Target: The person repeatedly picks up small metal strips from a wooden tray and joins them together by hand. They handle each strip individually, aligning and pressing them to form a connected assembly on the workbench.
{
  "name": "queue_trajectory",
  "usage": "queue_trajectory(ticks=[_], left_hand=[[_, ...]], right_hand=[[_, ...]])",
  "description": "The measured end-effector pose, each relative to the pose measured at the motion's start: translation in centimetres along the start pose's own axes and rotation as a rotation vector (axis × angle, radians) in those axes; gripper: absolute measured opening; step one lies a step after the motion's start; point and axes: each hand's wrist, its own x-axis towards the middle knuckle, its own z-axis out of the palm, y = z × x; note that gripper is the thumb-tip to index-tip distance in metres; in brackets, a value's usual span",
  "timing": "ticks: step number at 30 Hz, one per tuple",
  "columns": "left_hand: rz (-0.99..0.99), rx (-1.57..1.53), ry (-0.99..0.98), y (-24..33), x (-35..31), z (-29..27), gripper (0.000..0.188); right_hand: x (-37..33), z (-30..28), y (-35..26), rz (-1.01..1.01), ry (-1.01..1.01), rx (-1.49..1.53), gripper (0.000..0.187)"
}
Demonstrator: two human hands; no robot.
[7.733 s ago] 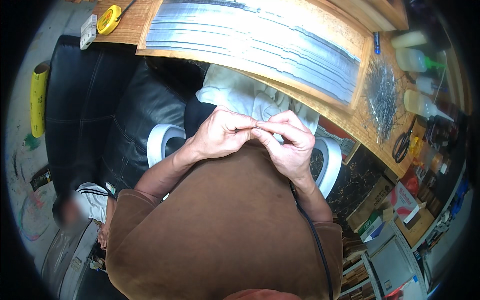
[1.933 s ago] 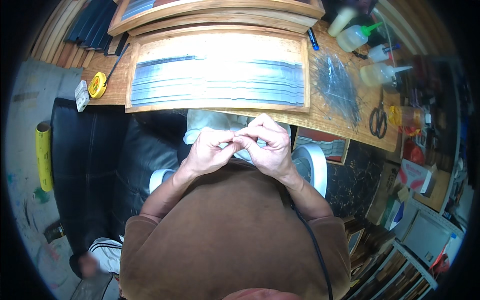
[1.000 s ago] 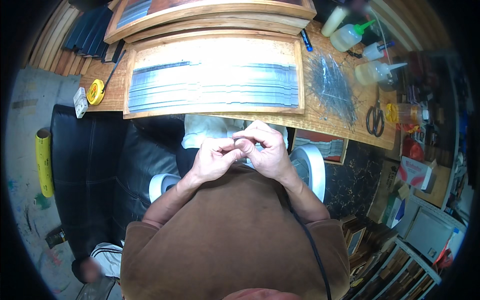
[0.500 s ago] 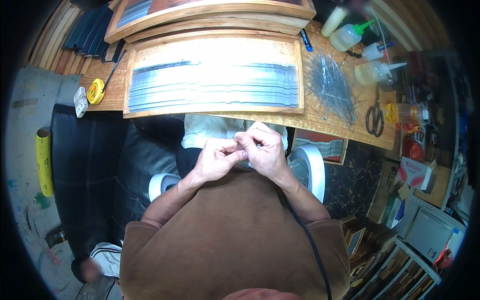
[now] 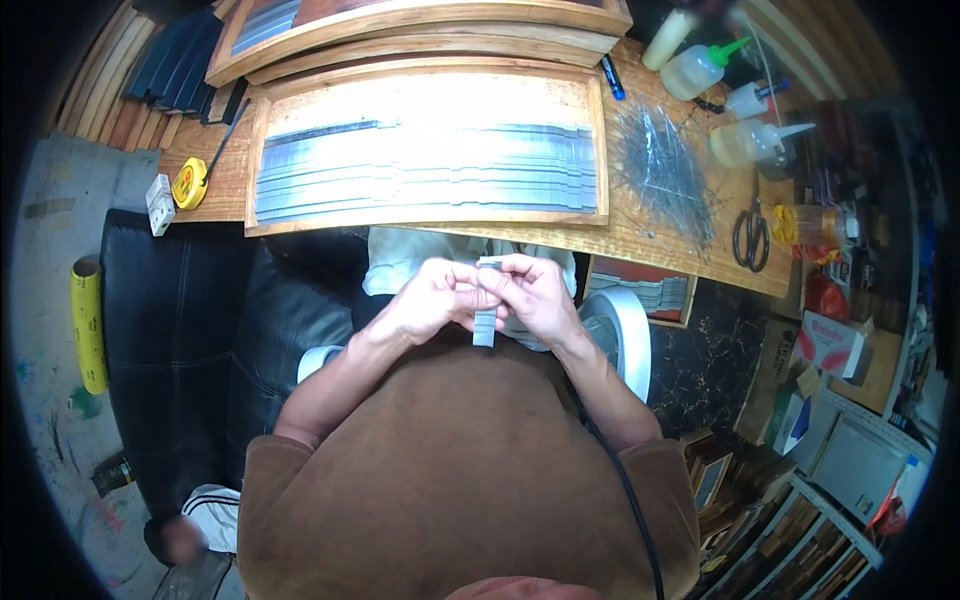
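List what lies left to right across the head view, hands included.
Yellow cylindrical roll, yellow rounded tape measure, left hand, narrow grey strip, right hand, black-handled scissors, white-and-red cardboard box.

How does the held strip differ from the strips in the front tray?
The held strip is pinched by the left hand and right hand; the tray strips lie untouched. The held strip looks short; the tray strips form long rows nearly spanning the front tray. Both look grey.
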Motion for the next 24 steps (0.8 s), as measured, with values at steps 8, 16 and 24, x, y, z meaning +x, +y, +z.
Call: queue_trajectory(ticks=[8,16,24], left_hand=[[0.020,-0.035,-0.053,-0.1,2.3,-2.1,0.019],[0.037,0.065,-0.025,0.4,2.1,-1.6,0.019],[0.044,0.067,-0.037,0.0,2.2,-2.0,0.019]], right_hand=[[1.7,0.4,0.7,-0.003,0.082,0.253,0.020],[1.6,0.5,0.7,-0.005,0.094,0.249,0.017],[1.7,0.6,0.8,-0.002,0.107,0.235,0.018]])
